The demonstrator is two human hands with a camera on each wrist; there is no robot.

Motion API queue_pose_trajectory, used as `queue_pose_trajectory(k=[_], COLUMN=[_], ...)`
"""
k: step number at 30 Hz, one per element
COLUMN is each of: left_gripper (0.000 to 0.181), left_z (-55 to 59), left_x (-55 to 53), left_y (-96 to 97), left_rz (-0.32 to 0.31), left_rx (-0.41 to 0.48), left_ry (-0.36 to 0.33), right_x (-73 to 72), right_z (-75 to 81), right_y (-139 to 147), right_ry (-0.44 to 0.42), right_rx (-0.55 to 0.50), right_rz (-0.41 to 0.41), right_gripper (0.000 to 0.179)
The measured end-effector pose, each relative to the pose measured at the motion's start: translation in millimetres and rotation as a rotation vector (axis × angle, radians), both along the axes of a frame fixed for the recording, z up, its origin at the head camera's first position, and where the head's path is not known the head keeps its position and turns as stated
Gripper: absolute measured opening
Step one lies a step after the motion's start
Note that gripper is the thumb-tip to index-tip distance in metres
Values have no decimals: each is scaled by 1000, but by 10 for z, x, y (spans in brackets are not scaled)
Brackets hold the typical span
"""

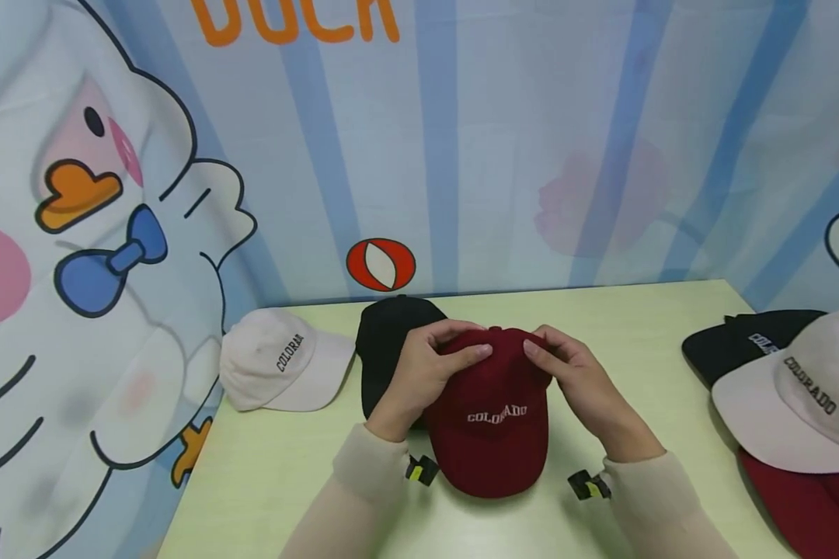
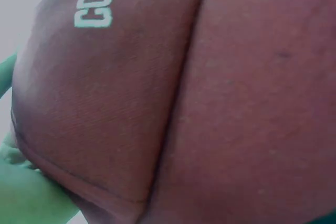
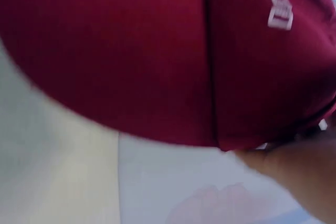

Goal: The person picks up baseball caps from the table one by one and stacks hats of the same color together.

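A dark red baseball cap [image 1: 492,419] with white COLORADO lettering is held up by both hands in the head view, its brim toward the person. My left hand [image 1: 419,373] grips the crown's left side, thumb on the front of the fabric. On the other side my right hand [image 1: 587,384] pinches the crown, thumb in front and fingers behind. The red cap [image 2: 105,103] fills most of the left wrist view. In the right wrist view its brim [image 3: 115,51] spreads across the top, with part of the right hand [image 3: 299,171] below.
A black cap [image 1: 391,334] lies just behind the left hand, partly hidden. Left of it sits a white cap [image 1: 266,365]. At the right edge are another white cap [image 1: 811,396], a black cap [image 1: 727,341] and a red cap [image 1: 790,497], overlapping on the pale table [image 1: 643,326].
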State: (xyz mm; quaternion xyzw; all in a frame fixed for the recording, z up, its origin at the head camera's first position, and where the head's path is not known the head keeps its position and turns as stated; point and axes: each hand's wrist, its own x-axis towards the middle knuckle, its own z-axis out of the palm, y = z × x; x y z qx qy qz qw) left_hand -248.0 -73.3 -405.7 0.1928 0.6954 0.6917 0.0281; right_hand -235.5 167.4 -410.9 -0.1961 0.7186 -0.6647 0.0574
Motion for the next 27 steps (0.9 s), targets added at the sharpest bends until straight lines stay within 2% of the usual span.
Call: queue_pose_trajectory(k=[6,12,18,27], left_gripper=[30,29,36,49], left_z=[-101,-190,-290,-421], left_x=[-133,-247,-301,-371], left_y=[197,408,522,542], left_rz=[93,210,254,206], left_rx=[83,136,131,96], left_ry=[67,92,13,-123], right_x=[2,-42,-149,-384], right_z=[91,139,113,66], right_y=[44,97,172,348], right_ry=[-105,-159,-143,-150], right_rx=[50,-9,-47,-43], right_rz=[-187,-310,-333,-327], right_gripper=[26,25,25,25])
